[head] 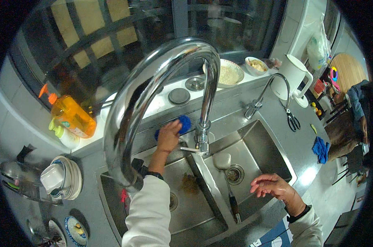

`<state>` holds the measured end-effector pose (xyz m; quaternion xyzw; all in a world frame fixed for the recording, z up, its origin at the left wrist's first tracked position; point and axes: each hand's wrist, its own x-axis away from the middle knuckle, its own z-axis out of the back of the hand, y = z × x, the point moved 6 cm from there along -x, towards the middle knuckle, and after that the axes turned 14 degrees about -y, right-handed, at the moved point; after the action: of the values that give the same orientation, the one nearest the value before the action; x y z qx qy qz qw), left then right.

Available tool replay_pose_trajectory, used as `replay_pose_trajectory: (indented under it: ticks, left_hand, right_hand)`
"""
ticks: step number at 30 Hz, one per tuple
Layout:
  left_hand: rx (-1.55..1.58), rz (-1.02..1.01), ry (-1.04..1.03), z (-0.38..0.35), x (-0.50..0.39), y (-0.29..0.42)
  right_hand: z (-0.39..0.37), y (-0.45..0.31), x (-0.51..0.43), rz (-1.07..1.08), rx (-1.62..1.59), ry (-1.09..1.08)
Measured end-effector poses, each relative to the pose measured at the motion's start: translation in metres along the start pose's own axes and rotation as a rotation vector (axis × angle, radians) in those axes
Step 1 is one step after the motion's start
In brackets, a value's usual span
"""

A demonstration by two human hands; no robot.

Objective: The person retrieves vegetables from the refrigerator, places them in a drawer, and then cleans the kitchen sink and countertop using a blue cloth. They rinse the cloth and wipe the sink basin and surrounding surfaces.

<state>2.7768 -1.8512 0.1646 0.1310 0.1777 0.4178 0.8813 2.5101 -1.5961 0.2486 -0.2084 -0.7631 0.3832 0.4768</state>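
Note:
My left hand [168, 136] presses on a blue cloth [184, 124] at the back rim of the double sink, left of the chrome faucet base [202, 139]. Over the right basin, my right hand [268, 185] hangs with its fingers loosely curled and nothing in it. A metal spatula [222, 161] with a dark handle lies in the right basin [251, 154], its head beside the drain and its handle towards the near edge. Brown residue [189, 183] lies in the left basin [177, 213]. The tall faucet's curved spout arches across the view above my left forearm.
Orange soap bottle [73, 115], bowls [231, 74] and a white kettle [289, 75] line the back. Stacked dishes [70, 177] stand left. Scissors [293, 120] and another blue cloth [321, 149] lie on the right counter. A small faucet [252, 108] rises behind the right basin. A person [343, 132] is at far right.

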Motion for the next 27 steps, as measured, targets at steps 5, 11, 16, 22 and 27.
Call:
replay_pose_trajectory:
  ticks: [5,11,16,22,27]
  left_hand:
    - [0.043,-0.042,0.032,-0.011,0.019,0.027]
    - [0.207,0.050,-0.152,-0.024,0.071,0.060]
    - [0.336,-0.091,-0.107,-0.030,0.110,0.120]
    - [0.206,-0.012,-0.519,-0.031,0.158,0.192]
    - [0.078,-0.060,-0.543,-0.012,0.181,0.246]
  right_hand:
    - [-0.005,-0.003,0.006,0.092,-0.044,-0.042]
    - [-0.010,-0.003,0.014,0.129,-0.015,-0.129]
    - [-0.017,0.001,0.025,0.139,-0.034,-0.217]
    - [-0.024,-0.002,0.051,0.196,-0.033,-0.301]
    - [-0.010,0.003,0.078,0.231,-0.067,-0.286]
